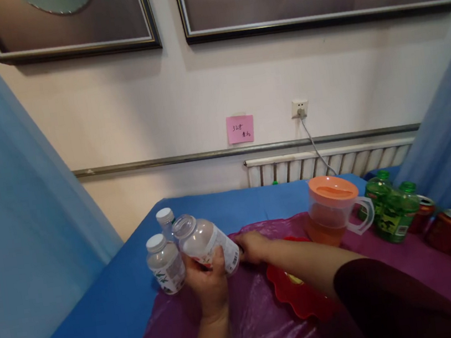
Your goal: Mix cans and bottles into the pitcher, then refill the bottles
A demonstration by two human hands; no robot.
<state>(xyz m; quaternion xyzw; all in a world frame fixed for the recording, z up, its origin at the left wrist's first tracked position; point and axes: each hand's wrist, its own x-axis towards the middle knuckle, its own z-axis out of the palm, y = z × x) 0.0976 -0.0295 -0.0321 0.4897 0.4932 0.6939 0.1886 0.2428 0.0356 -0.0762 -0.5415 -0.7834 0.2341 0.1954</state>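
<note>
My left hand [209,286] grips a clear plastic bottle [202,240] with a white label, holding it tilted above the purple sheet [252,327]. My right hand [252,246] is closed around the bottle's lower right end; what lies under its fingers is hidden. The bottle's round clear end points up and to the left. Just left of it stand two similar bottles with white caps, one nearer [165,264] and one behind [165,218].
A red scalloped plate [300,295] lies under my right forearm. A pitcher with an orange lid [332,210] stands to the right, then green bottles [390,207] and red cans [450,230]. Blue cloth [105,326] covers the table; blue curtains hang on both sides.
</note>
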